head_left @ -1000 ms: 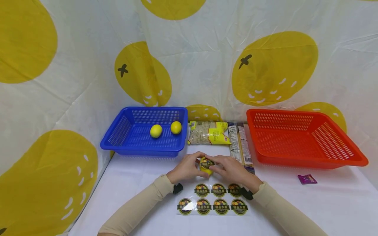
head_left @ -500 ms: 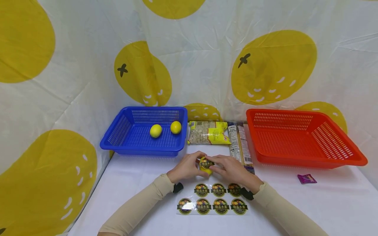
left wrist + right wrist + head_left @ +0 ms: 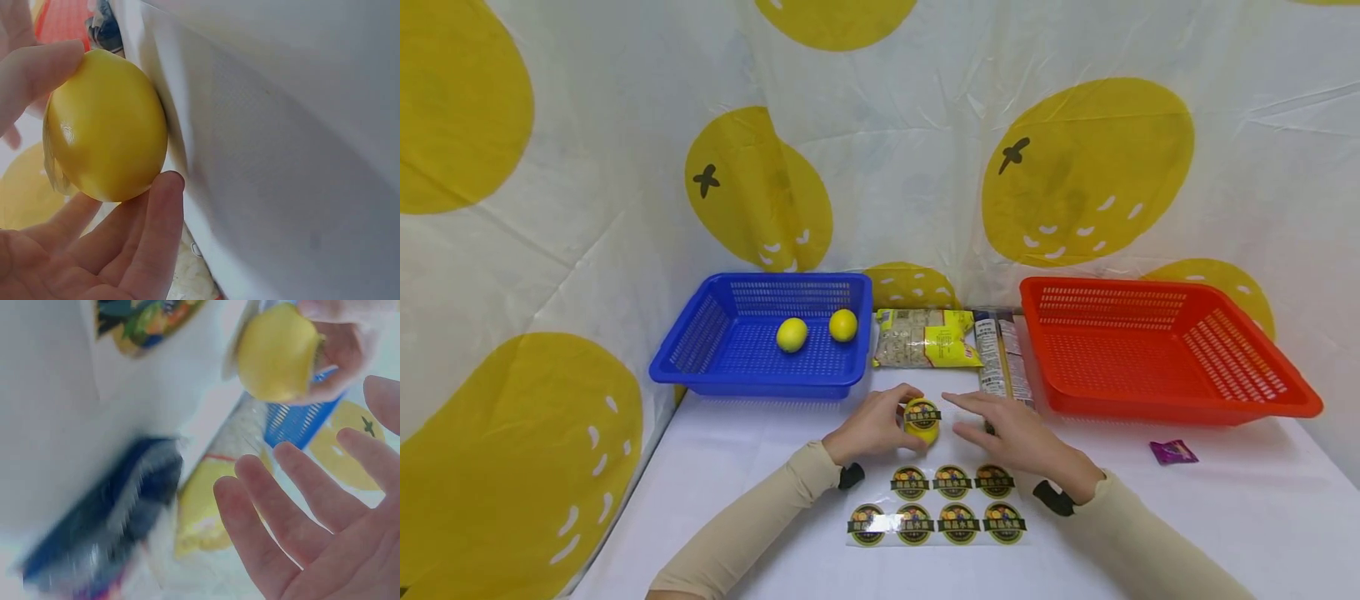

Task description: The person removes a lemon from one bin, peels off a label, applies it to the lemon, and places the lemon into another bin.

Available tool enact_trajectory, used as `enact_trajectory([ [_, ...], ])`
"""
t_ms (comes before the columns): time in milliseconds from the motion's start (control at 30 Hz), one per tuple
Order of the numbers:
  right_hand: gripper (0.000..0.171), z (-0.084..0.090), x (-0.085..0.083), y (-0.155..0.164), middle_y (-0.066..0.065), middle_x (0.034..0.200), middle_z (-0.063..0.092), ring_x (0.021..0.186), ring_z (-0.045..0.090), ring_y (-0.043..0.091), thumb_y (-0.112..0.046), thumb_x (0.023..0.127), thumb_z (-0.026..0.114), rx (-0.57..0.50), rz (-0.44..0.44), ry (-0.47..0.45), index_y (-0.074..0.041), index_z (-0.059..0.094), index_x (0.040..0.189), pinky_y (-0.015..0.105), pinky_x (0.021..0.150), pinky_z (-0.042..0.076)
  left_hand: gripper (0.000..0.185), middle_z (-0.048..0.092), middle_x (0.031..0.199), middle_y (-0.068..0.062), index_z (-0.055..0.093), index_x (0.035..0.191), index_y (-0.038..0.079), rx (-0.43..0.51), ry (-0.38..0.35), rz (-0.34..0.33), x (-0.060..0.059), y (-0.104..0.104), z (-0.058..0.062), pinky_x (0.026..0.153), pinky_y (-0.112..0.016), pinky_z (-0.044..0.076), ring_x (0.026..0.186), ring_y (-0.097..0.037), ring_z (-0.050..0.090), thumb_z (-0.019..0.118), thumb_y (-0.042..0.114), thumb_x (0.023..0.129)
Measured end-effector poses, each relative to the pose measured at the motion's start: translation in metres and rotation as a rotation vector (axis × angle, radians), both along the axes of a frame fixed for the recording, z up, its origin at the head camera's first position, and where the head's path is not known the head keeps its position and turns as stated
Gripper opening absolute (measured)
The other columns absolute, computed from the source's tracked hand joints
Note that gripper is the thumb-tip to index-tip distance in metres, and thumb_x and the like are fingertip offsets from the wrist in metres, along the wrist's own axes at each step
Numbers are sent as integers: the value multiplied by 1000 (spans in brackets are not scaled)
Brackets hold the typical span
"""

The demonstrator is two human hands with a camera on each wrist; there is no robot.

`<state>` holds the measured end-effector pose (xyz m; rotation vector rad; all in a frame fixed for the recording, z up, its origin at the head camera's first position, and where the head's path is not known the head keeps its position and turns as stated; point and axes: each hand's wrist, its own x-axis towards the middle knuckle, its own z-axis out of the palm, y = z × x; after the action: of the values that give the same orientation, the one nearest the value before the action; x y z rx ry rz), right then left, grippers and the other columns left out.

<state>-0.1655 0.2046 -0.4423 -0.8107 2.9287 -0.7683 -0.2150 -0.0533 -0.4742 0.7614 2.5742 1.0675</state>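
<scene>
A yellow lemon (image 3: 922,432) with a round dark label sticker (image 3: 922,415) on its upper side stands between the thumb and fingers of my left hand (image 3: 877,425). In the left wrist view that hand pinches the lemon (image 3: 112,125) from two sides, and the sticker's edge lifts a little from the skin. My right hand (image 3: 1011,433) is apart from the lemon, to its right, holding nothing; the right wrist view shows its fingers (image 3: 300,487) spread. Below both hands lies a clear sheet of round stickers (image 3: 956,523) in two rows.
A blue basket (image 3: 760,388) at back left holds two lemons (image 3: 792,334). At back right is a red basket (image 3: 1180,410). Between them lie a yellow food bag (image 3: 925,339) and a long dark package (image 3: 1000,358). A small purple packet (image 3: 1173,452) lies at the right.
My right hand has let go of the lemon and moved to the right, its fingers spreading. The left hand keeps its hold. The sticker now shows fully.
</scene>
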Motion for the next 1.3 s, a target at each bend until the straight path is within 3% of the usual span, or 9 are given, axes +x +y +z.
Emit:
enact_trajectory([
  [200, 52, 18, 14, 21, 3, 141, 66, 129, 64, 30, -37, 97, 70, -21, -35, 93, -30, 57, 147, 55, 103, 53, 73, 69, 133, -2, 58, 136, 17, -27, -10, 23, 2, 2, 0, 97, -32, 55, 114, -20, 70, 92, 34, 74],
  [300, 52, 27, 21, 34, 5, 134, 70, 108, 71, 22, -33, 94, 74, -47, -73, 134, -26, 60, 144, 43, 90, 61, 73, 69, 133, -2, 58, 136, 18, -38, -12, 34, 2, 2, 1, 100, -35, 54, 117, -22, 69, 92, 36, 73],
  [433, 52, 35, 27, 56, 6, 124, 73, 86, 64, 9, -25, 90, 79, -68, -113, 244, -20, 64, 140, 24, 70, 59, 73, 68, 133, -3, 57, 135, 18, -52, 8, 38, 2, 3, 1, 105, -41, 52, 124, -26, 65, 92, 38, 73],
  [600, 54, 40, 30, 92, 8, 123, 74, 97, 68, 19, -14, 84, 83, -58, -191, 390, -14, 66, 136, 21, 73, 58, 72, 69, 131, -3, 58, 132, 19, -58, 17, 42, 2, 5, 2, 103, -40, 52, 121, -26, 65, 93, 38, 72],
  [867, 49, 42, 43, 157, 19, 124, 70, 89, 64, 32, -19, 89, 79, -46, -384, 400, -12, 66, 135, 5, 67, 43, 73, 70, 128, -1, 59, 132, 21, -58, 19, 40, 0, 9, 5, 95, -33, 55, 111, -20, 69, 92, 43, 71],
  [1000, 47, 39, 49, 184, 27, 125, 67, 97, 62, 42, -22, 92, 76, -20, -477, 386, -8, 64, 135, 17, 65, 46, 75, 70, 129, -2, 59, 134, 20, -44, 31, 31, -5, 18, 14, 94, -32, 56, 114, -20, 67, 92, 43, 71],
  [1067, 48, 38, 51, 193, 31, 128, 64, 105, 58, 49, -25, 94, 74, -4, -526, 359, -7, 62, 137, 36, 70, 56, 74, 69, 129, -2, 59, 134, 20, -35, 34, 20, -9, 23, 20, 93, -31, 56, 114, -20, 67, 92, 42, 71],
  [1167, 51, 35, 53, 205, 35, 131, 59, 114, 50, 55, -30, 97, 70, 27, -590, 315, -4, 59, 140, 67, 80, 51, 74, 69, 130, -4, 59, 134, 19, -16, 35, 9, -14, 31, 31, 90, -29, 56, 109, -20, 68, 93, 39, 72],
  [1300, 57, 33, 54, 218, 39, 133, 52, 115, 44, 57, -37, 99, 66, 92, -666, 258, -1, 55, 142, 76, 86, 43, 74, 68, 131, -6, 59, 135, 18, 1, 55, 2, -22, 42, 47, 89, -30, 56, 108, -21, 68, 93, 37, 72],
])
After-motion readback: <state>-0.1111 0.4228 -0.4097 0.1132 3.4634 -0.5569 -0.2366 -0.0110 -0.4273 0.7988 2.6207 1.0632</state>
